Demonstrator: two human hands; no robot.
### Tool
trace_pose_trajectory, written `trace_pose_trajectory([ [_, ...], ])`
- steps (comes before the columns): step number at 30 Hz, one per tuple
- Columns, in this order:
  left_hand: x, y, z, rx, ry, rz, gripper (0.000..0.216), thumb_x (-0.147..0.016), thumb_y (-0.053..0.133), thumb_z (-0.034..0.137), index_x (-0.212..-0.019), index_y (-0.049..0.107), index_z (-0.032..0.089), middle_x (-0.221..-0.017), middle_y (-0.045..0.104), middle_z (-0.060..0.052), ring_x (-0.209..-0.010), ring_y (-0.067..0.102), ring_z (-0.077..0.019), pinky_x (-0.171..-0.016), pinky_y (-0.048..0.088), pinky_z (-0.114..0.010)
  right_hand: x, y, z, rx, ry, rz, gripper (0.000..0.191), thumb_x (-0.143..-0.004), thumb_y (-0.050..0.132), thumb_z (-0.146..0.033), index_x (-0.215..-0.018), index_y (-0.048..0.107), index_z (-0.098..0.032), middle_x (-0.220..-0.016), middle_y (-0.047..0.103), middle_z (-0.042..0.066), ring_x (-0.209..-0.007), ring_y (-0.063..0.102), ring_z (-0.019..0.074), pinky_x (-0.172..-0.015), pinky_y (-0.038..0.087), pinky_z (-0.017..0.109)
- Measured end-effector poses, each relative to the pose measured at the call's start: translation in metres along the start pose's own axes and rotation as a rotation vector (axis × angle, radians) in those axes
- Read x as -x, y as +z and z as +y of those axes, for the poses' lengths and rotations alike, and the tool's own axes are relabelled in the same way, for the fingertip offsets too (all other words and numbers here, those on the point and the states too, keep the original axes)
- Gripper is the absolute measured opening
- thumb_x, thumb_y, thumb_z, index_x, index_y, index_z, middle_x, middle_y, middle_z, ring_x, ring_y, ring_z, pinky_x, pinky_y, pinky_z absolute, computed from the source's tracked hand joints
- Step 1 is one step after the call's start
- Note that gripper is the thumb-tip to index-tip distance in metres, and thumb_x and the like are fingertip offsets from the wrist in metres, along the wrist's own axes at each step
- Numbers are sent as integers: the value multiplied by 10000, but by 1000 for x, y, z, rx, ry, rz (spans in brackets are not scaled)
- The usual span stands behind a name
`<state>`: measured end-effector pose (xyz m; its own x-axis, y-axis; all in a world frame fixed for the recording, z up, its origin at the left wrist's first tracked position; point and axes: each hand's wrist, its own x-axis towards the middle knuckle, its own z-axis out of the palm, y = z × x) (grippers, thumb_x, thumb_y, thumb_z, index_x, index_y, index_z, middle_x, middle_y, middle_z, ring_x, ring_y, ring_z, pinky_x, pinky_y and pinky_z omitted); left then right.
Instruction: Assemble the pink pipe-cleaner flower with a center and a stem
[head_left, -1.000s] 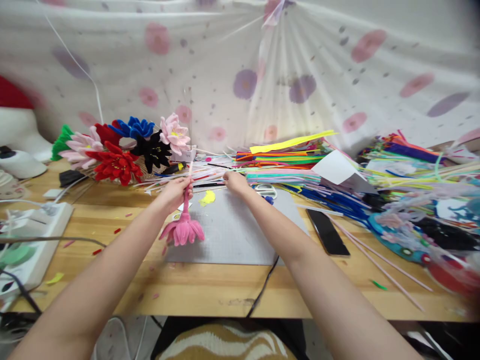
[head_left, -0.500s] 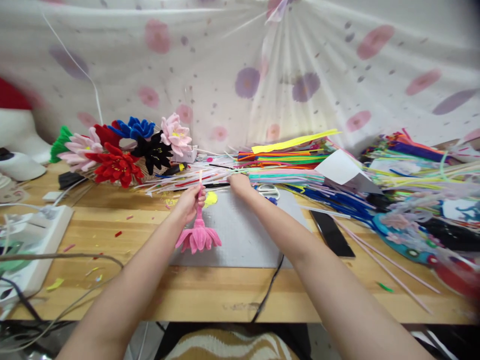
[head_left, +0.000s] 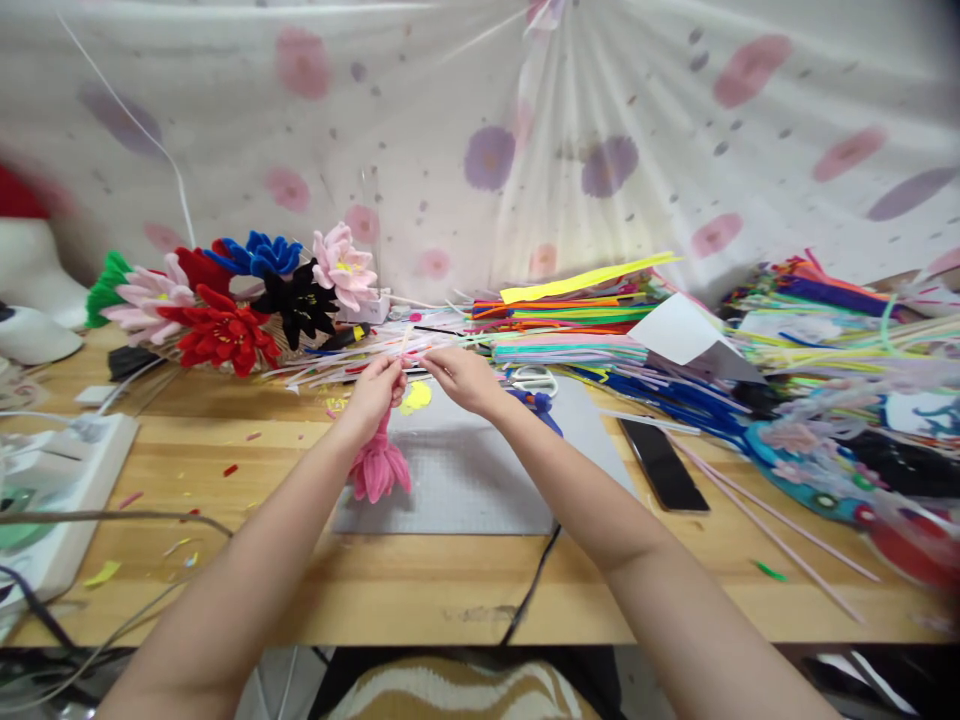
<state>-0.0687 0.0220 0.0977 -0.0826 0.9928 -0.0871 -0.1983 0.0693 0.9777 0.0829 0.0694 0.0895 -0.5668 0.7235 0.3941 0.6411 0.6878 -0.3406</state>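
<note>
The person's right hand [head_left: 459, 378], which half a second earlier reached in at the near edge of the piled chenille stems [head_left: 570, 345], now draws back to the left, its fingertips brought close beside the left hand [head_left: 381, 388] near the top of the upside-down pink chenille flower [head_left: 381, 470]. The bloom, flared wide moments before, now shows narrower and partly behind the left wrist. With the right forearm shifted, more of a blue item [head_left: 536, 401] comes into view on the gray mat [head_left: 472, 490].
</note>
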Motion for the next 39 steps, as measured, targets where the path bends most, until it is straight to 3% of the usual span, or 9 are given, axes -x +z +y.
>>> trace_pose_trajectory([
  [8,6,8,-4,-162,98,31,241,-839,447,360,-755,533,151,-533,415,43,-393,298,-47,-380,198,-179,8,8,-2,-39,7,1,369,-932,321,-388,-881,633,-198,-844,646,30,-807,540,126,-665,302,220],
  [13,4,9,-8,-234,141,45,260,-825,459,380,-730,538,151,-516,398,45,-393,298,-49,-380,196,-183,10,5,-7,-72,-1,1,371,-934,314,-384,-868,628,-197,-829,635,24,-782,528,119,-672,306,213],
  [21,8,12,8,-186,-24,-3,183,-764,466,220,-604,500,139,-454,369,44,-335,245,-31,-351,135,-179,12,3,-3,-86,37,4,342,-934,324,-383,-962,620,-212,-964,657,29,-879,558,132,-707,321,214],
  [29,11,3,7,-133,-199,-146,101,-680,555,201,-616,556,123,-461,395,28,-342,264,-27,-350,124,-169,17,-4,-1,-3,73,-4,348,-924,348,-418,-968,635,-226,-943,669,25,-861,568,141,-658,305,224],
  [39,18,8,12,-246,-84,-66,219,-742,490,295,-616,557,128,-465,361,36,-365,266,-42,-355,177,-181,16,-11,-4,48,48,-10,351,-918,369,-421,-945,648,-212,-917,667,35,-860,552,138,-677,301,221],
])
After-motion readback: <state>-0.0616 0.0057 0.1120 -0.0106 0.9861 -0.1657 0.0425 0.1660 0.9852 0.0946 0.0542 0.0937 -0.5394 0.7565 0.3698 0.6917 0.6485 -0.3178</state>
